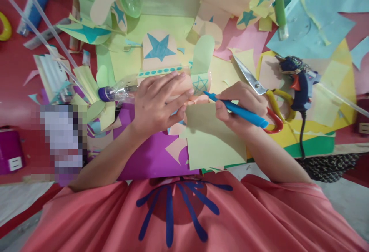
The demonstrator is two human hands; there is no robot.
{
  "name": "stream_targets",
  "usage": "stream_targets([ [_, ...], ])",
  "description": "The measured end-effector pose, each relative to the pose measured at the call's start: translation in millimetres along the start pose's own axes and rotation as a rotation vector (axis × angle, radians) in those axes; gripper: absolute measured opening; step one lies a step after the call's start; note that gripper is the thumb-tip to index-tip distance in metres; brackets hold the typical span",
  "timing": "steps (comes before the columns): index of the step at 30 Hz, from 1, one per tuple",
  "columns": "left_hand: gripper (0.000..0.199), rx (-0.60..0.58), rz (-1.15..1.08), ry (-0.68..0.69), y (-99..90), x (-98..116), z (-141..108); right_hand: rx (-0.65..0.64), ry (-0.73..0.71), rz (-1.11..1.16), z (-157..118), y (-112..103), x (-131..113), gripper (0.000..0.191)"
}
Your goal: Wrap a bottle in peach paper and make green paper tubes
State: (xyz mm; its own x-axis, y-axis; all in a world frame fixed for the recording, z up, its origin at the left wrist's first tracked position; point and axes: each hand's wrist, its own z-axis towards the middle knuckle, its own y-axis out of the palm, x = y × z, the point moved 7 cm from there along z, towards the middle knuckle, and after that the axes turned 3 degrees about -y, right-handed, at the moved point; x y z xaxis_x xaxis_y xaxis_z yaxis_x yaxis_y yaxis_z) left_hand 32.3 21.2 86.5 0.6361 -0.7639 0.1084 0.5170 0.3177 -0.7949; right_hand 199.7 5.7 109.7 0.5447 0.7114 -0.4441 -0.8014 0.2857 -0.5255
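Observation:
A clear plastic bottle with a purple cap point(105, 94) lies on its side, wrapped in peach paper with blue dots. My left hand point(160, 104) is laid over its middle, fingers curved round and holding it. My right hand point(242, 104) grips a blue marker point(243, 113), whose tip touches a blue star outline point(200, 85) at the bottle's right end. Above the bottle stands a peach paper flap with a filled blue star point(159, 47); a pale green rounded flap point(204, 54) is beside it. My left hand hides the bottle's middle.
Open scissors point(256, 85) lie right of my right hand, close to a dark blue glue gun point(304, 85) with its cord. Pale green paper point(217, 136) lies in front. Paper scraps, glue sticks point(69, 44) and a blurred-out phone-like object point(62, 136) are at left. More star-decorated pieces lie behind.

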Motion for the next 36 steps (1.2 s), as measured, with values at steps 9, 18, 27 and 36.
stream_targets([
  [9, 0.032, -0.118, -0.066, -0.077, 9.3, -6.9, -1.7, 0.012, 0.053, -0.079, -9.6, -4.5, 10.2, 0.005],
  [18, 0.031, -0.069, -0.066, -0.082, 6.4, -6.1, -1.1, 0.094, 0.124, 0.057, -6.3, -6.9, 12.0, 0.011],
  [27, 0.03, 0.048, -0.033, 0.019, -2.0, 0.9, 0.9, 0.008, 0.252, 0.026, -7.0, 3.0, 19.3, 0.011],
  [36, 0.03, 0.043, -0.003, 0.046, -1.9, 1.6, 1.8, 0.041, 0.149, 0.049, -2.8, 0.8, 12.8, 0.009],
])
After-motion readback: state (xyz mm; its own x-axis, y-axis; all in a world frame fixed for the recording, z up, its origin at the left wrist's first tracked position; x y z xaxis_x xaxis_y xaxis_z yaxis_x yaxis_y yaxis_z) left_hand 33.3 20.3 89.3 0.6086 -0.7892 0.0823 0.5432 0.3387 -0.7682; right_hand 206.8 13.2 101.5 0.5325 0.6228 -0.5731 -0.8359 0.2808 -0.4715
